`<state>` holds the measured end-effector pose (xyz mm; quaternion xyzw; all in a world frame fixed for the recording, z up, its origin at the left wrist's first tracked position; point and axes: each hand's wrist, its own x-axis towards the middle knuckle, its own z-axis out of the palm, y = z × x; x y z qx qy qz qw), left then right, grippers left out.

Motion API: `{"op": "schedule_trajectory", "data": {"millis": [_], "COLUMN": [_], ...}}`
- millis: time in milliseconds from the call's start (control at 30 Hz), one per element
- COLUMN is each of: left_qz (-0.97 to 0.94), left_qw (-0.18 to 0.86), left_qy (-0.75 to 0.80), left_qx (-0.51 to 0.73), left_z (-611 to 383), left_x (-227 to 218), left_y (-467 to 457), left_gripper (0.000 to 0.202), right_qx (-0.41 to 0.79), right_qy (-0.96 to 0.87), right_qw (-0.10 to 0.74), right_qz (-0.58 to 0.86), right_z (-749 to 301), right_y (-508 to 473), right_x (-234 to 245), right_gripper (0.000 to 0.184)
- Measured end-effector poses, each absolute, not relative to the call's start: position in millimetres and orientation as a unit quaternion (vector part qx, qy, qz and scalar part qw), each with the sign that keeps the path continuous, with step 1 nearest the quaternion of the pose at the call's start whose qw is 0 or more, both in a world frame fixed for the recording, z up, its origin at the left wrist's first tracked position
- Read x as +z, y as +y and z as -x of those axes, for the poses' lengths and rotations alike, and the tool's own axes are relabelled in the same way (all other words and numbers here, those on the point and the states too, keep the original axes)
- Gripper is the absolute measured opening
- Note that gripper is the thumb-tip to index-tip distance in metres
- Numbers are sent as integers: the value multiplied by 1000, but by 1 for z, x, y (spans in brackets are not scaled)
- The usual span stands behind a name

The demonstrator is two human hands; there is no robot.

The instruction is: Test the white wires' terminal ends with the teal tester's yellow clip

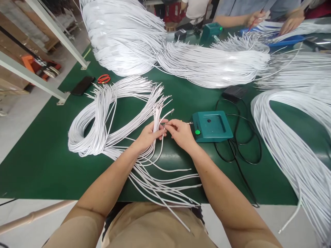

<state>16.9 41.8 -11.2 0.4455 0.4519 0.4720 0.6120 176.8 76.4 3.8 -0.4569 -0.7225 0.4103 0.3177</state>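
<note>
My left hand (149,135) is closed around a bundle of thin white cables (157,106) whose cut ends fan upward above my fingers. My right hand (181,132) pinches a single white cable end right beside the left hand's fingertips. A teal box with a green button (212,125) sits on the green table (38,162) just right of my right hand; a thin metal tip pokes from its left side toward my fingers. The cables' other ends trail down over the table's near edge across my lap.
A looped coil of white cables (95,120) lies to the left. Big heaps of white cable (214,63) cover the back and right side (297,151). Black cords (238,144) run from the box. Red scissors (103,79) and a black phone (82,85) lie far left. Other people's hands (291,22) are at the far edge.
</note>
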Motion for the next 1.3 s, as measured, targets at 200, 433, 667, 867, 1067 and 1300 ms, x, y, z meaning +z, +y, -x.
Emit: {"op": "schedule_trajectory", "data": {"millis": [200, 433, 667, 867, 1067, 1300], "left_qz": [-360, -411, -465, -491, -518, -516], "left_qw": [663, 611, 549, 502, 466, 477], "left_qy": [457, 496, 540, 566, 596, 591], "left_qx": [471, 461, 437, 432, 398, 397], "left_z": [-18, -19, -24, -29, -32, -30], "left_x": [-8, -18, -18, -22, -29, -24], "left_y": [45, 49, 55, 58, 61, 59], "left_gripper": [50, 44, 43, 42, 38, 38], "right_qx": [63, -33, 1, -22, -25, -69], "right_qy": [-883, -882, -914, -907, -900, -853], "right_qw": [201, 90, 52, 76, 65, 147], "right_qz": [419, 462, 403, 414, 430, 496], "right_z": [-185, -207, -218, -219, -215, -231], "right_y": [75, 93, 105, 104, 103, 93], "right_x": [11, 29, 28, 23, 24, 23], "right_gripper": [28, 12, 7, 16, 19, 25]}}
